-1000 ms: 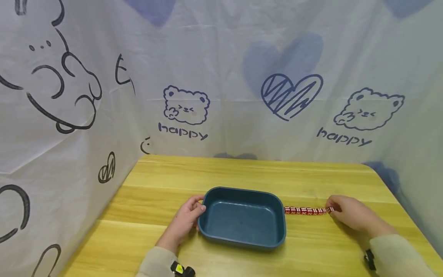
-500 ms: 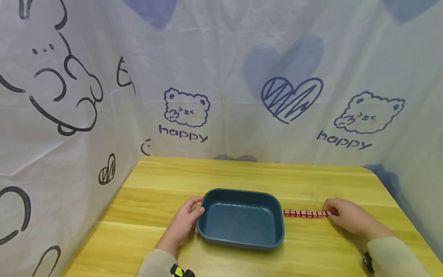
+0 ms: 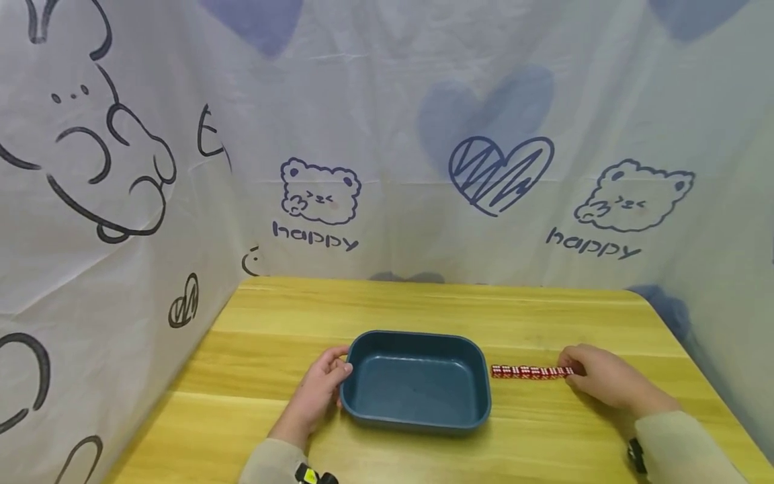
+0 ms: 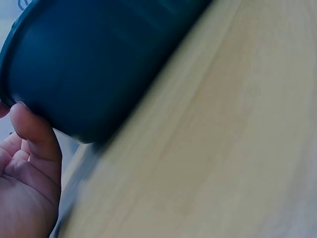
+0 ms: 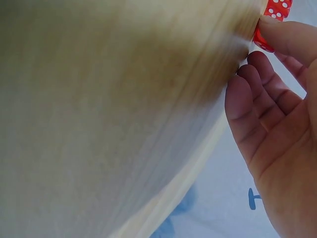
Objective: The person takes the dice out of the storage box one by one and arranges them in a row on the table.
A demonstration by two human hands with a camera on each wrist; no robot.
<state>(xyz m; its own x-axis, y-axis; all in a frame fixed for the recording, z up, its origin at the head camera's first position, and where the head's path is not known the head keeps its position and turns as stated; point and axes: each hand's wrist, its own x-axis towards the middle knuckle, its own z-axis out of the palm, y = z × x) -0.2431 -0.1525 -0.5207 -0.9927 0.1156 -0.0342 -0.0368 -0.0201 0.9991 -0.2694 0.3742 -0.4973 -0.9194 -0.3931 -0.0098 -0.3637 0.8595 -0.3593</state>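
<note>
A dark blue-green rectangular container (image 3: 417, 428) with rounded corners stands on the table, its inside bare. My left hand (image 3: 317, 390) grips its left end, thumb at the rim, other fingers mostly hidden. The left wrist view shows the thumb (image 4: 35, 131) against the container's outer wall (image 4: 94, 69). To the right of the container runs a straight row of red dice (image 3: 526, 372) with white dots. At the row's right end, my right hand (image 3: 611, 380) pinches the last die (image 5: 262, 40) between thumb and index finger. Its other fingers curl loosely near the tabletop.
The yellow wood-grain table (image 3: 290, 302) has its back edge against a white curtain (image 3: 399, 134) with bear, heart and "happy" drawings. Another side of the curtain (image 3: 199, 202) stands along the table's left edge. The row's left end lies close to the container's right wall.
The right hand has moved slightly left, bringing the end die from a slight tilt into line with the row. The left hand and container stay put; the head view has shifted a little.
</note>
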